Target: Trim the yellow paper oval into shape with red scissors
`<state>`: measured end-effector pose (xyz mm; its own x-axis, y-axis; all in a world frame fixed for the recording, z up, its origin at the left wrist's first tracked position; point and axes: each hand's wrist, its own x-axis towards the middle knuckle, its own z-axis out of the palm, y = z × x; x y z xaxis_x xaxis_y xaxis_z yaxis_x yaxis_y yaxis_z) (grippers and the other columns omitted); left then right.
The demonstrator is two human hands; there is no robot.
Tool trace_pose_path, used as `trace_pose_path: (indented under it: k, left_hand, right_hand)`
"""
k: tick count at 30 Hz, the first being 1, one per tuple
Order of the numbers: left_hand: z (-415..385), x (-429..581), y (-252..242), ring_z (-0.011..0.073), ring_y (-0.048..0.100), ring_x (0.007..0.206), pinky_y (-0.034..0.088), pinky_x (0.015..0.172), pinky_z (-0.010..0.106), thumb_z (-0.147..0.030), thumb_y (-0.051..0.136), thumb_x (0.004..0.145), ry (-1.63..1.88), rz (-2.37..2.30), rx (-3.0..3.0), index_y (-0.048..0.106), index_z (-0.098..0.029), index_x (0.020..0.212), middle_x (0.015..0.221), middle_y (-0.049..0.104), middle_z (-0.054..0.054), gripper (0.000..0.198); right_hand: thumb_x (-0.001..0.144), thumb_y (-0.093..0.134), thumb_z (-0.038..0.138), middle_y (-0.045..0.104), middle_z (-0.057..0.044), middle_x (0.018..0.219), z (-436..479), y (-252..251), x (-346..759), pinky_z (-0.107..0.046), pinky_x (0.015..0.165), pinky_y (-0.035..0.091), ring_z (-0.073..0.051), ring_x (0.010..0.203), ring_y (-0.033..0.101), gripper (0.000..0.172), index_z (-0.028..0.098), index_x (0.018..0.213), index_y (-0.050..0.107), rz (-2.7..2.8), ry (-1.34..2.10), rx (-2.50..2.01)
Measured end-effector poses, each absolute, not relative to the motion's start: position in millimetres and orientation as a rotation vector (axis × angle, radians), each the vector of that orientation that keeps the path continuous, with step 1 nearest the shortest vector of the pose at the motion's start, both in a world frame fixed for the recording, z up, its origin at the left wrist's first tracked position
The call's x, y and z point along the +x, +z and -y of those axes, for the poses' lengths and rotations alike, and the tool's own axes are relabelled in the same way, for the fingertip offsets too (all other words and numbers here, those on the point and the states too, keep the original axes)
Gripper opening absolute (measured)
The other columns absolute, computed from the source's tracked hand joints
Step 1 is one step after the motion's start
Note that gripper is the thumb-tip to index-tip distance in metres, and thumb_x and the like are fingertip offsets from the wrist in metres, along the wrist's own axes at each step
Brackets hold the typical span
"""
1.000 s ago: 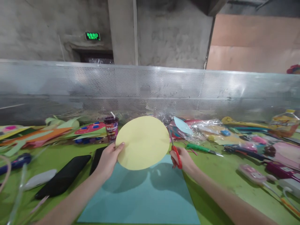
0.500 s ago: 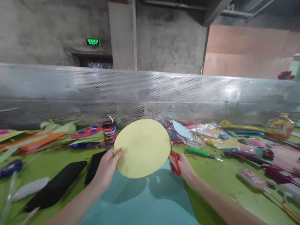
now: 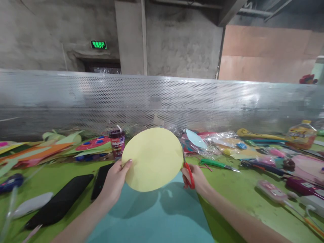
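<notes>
A rounded piece of pale yellow paper (image 3: 153, 158) is held up in the middle of the view. My left hand (image 3: 117, 177) pinches its left edge, thumb on the near face. In my right hand (image 3: 194, 177) is a pair of scissors (image 3: 189, 177) with red handles, fingers closed round the loops. The scissor blades stand upright against the right edge of the paper; their tips are partly hidden, and whether they cut cannot be made out. Below lies a large light blue sheet (image 3: 157, 216), carrying the shadows of hands and paper.
Left of my arm lie a black phone (image 3: 60, 200), another dark device (image 3: 101, 179) and a white object (image 3: 32, 205). Behind stand a purple drink cup (image 3: 117, 143) and a perforated metal screen (image 3: 162, 92). To the right are a green-handled craft knife (image 3: 219, 164) and a bottle (image 3: 302, 135).
The whole view has shifted very slightly. The yellow paper, both hands and the red scissors keep nearly the same position to one another.
</notes>
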<state>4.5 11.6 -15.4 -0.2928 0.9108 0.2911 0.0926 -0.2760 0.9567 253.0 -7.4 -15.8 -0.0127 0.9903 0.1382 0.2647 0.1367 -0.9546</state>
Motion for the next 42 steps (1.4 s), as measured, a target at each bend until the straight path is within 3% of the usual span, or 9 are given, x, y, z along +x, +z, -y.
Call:
trace_pose_path:
  k: [7, 42]
  left_hand:
    - [-13.4, 3.0, -17.4, 0.0201, 0.059, 0.064, 0.043, 0.053, 0.028, -0.048, 0.055, 0.062, 1.569, -1.265, 1.257, 0.058, -0.015, 0.084, 0.074, 0.065, 0.006, 0.04]
    - [-10.4, 3.9, -14.5, 0.0209, 0.058, 0.063, 0.043, 0.053, 0.029, -0.047, 0.056, 0.061, 1.588, -1.277, 1.256, 0.059, -0.015, 0.082, 0.071, 0.064, 0.007, 0.039]
  right_hand:
    - [0.068, 0.042, 0.028, 0.045, 0.005, 0.036, 7.4, -15.7, 255.1, -0.021, 0.036, 0.041, -0.008, 0.031, 0.043, 0.018, 0.017, 0.053, 0.04, 1.47, 0.991, -1.268]
    - [0.066, 0.043, 0.033, 0.046, 0.004, 0.036, 8.0, -14.8, 253.9, -0.02, 0.036, 0.039, -0.008, 0.031, 0.043, 0.024, 0.017, 0.049, 0.038, 1.464, 1.022, -1.314]
